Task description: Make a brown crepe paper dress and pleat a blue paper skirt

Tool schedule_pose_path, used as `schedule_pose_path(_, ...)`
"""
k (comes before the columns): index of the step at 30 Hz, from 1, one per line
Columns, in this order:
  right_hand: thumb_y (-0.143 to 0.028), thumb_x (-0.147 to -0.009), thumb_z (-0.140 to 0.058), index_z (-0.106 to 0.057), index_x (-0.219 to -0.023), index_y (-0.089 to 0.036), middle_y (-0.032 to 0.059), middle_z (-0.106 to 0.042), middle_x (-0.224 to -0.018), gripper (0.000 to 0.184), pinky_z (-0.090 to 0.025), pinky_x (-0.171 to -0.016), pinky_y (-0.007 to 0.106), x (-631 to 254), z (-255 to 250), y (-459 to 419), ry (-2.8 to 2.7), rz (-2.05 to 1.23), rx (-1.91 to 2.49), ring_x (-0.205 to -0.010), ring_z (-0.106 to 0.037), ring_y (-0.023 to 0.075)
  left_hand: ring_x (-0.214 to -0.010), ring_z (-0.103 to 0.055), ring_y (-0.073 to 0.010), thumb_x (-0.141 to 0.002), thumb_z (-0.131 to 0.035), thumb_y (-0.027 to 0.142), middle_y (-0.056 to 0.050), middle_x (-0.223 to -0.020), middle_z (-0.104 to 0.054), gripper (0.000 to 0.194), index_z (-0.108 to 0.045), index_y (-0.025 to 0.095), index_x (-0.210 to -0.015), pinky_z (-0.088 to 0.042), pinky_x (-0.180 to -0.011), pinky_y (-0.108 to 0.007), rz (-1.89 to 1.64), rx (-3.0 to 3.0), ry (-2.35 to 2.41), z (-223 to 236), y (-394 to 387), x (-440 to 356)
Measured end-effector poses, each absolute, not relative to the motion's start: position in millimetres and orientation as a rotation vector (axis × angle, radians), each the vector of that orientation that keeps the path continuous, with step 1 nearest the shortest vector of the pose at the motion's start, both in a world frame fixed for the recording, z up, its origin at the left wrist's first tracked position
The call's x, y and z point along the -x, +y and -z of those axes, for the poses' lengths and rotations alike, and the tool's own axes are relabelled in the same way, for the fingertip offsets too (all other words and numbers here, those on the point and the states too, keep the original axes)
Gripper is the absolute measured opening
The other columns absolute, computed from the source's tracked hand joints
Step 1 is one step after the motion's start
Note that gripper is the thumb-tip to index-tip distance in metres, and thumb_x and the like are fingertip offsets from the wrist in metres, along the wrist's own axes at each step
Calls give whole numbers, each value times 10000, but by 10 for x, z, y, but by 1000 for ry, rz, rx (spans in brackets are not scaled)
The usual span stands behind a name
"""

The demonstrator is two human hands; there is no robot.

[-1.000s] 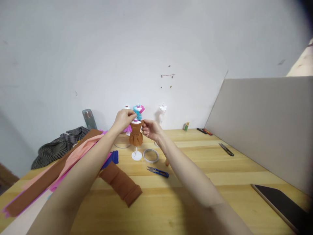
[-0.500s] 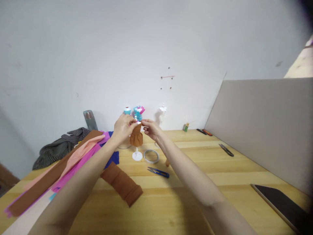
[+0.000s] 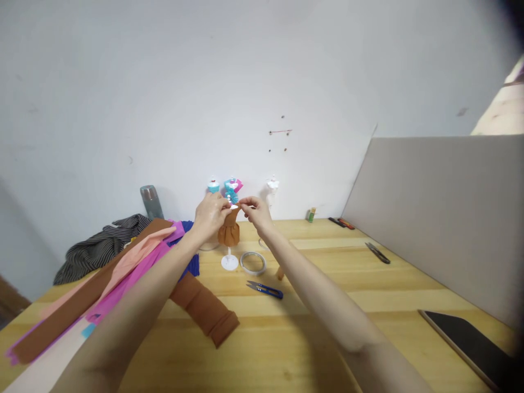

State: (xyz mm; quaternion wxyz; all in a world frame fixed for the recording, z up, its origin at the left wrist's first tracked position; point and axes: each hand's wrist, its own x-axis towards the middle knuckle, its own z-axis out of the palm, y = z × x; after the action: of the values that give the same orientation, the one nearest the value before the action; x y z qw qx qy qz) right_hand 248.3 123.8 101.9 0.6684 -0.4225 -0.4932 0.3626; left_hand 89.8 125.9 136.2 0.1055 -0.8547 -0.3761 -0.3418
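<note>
While right hand [image 3: 254, 212] pinches brown dress [image 3: 229, 233] at top edge, left hand [image 3: 212, 213] overlaps its upper left; can't tell grip.

Little dress [image 3: 229, 234] is a rusty brown, and the folded cloth strip [image 3: 207, 311] is pretty much the same shade. Stand base [image 3: 230, 263] is plain white, the ring [image 3: 252, 272] greyish white, the snips [image 3: 271, 291] blue-handled. Striped cloth [image 3: 92, 254] has thin pale lines on dark, the peach fabric [image 3: 133, 248] sits by hot pink fabric [image 3: 123, 289], and the tabletop [image 3: 311, 327] is honey yellow with darker bands, kinda nice tbh
</note>
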Motion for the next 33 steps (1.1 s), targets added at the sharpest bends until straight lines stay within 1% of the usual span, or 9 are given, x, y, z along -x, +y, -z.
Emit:
schedule_pose_path(2, -177, -611, -604, -637, -689, -177, -23, -561, -608, 85, -283, -394, 170, -2485, -1011, 1247, -1137, -841, 957, -505, -446, 71, -884, -501, -217, -807, -534, 213, -54, -864, -604, 124, -653, 206, -772, -402, -757, -331, 1001, 2521, -1112, -1369, 1261, -905)
schedule_pose_path(5, -172, -623, -571, -660, -712, -171, -28, -540, -556, 125, -278, -384, 168, -2492, -998, 1270, -1161, -904, 946, -481, -450, 70, -863, -501, -209, -805, -522, 195, -52, -843, -595, 140, -641, 203, -732, -401, -760, -327, 988, 2519, -1118, -1370, 1278, -915)
schedule_pose_path(10, -158, -629, -557, -665, -745, -165, -26, -551, -576, 159, -291, -386, 159, -2510, -989, 1297, -1172, -996, 912, -472, -464, 62, -860, -499, -207, -801, -519, 178, -48, -825, -590, 136, -620, 199, -713, -399, -759, -319, 987, 2515, -1111, -1355, 1307, -929)
schedule_pose_path(15, -123, -620, -542, -672, -761, -164, -14, -580, -617, 196, -297, -382, 162, -2525, -981, 1292, -1174, -1029, 907, -468, -475, 59, -854, -509, -210, -803, -514, 177, -46, -814, -610, 138, -627, 200, -728, -403, -771, -328, 1030, 2531, -1102, -1364, 1257, -924)
schedule_pose_path(18, -124, -621, -550, -672, -756, -163, -11, -587, -618, 186, -306, -384, 161, -2527, -980, 1279, -1182, -1039, 909, -472, -484, 63, -874, -527, -206, -808, -513, 192, -38, -845, -646, 138, -650, 208, -796, -411, -802, -329, 1071, 2549, -1089, -1368, 1240, -902)
schedule_pose_path(21, -124, -618, -554, -673, -750, -167, -8, -595, -630, 183, -313, -386, 158, -2531, -984, 1267, -1186, -1035, 916, -482, -491, 64, -923, -550, -200, -812, -500, 205, -40, -925, -673, 186, -669, 209, -889, -421, -842, -326, 1319, 2563, -1149, -1354, 1295, -854)
schedule_pose_path(24, -120, -614, -558, -681, -762, -176, -1, -613, -670, 200, -306, -383, 155, -2543, -983, 1259, -1185, -1011, 926, -498, -492, 65, -919, -583, -192, -806, -474, 200, -54, -965, -682, 233, -680, 193, -915, -435, -851, -320, 1595, 2522, -1274, -1325, 1417, -776)
schedule_pose_path(29, -178, -649, -576, -692, -786, -170, 19, -615, -698, 180, -311, -390, 162, -2561, -965, 1232, -1197, -995, 932, -524, -502, 79, -884, -630, -174, -750, -456, 119, -44, -926, -715, 264, -695, 173, -848, -457, -855, -311, 1662, 2620, -1373, -1276, 1575, -664)
schedule_pose_path(33, -276, -690, -580, -697, -784, -169, 37, -617, -778, 185, -323, -401, 163, -2548, -978, 1213, -1220, -1013, 913, -557, -511, 83, -959, -631, -169, -726, -447, 88, -69, -1004, -709, 292, -690, 145, -878, -452, -906, -321, 1728, 2792, -1353, -1250, 1571, -668)
